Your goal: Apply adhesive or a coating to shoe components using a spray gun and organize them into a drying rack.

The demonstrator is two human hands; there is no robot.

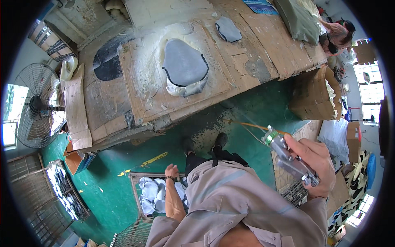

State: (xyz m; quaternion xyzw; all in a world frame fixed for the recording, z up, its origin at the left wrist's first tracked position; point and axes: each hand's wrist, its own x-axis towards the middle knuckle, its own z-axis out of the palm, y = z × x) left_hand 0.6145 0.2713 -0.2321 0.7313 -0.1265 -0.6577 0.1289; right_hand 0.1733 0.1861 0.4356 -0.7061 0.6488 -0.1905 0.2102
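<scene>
My right hand point(314, 160) is wrapped round a metal spray gun point(290, 156) with a green fitting, held up at the right of my body. A thin orange hose point(255, 125) shows beside the gun. My left hand point(171, 170) hangs low by my side, fingers loosely curled, with nothing visible in them. It is nearest to a wire-sided crate point(133, 193) of pale grey, rounded pads point(153, 192). On the workbench lies a grey saddle-shaped pad point(184, 62) with a black edge, on top of another pale piece. Neither hand touches it.
Cardboard point(142, 101) crusted with pale residue covers the workbench. A smaller grey pad point(228, 29) lies farther back. A large fan point(38, 103) stands left. At right are a tall cardboard box point(314, 92) and another person point(339, 37). Yellow tape point(154, 159) marks the green floor.
</scene>
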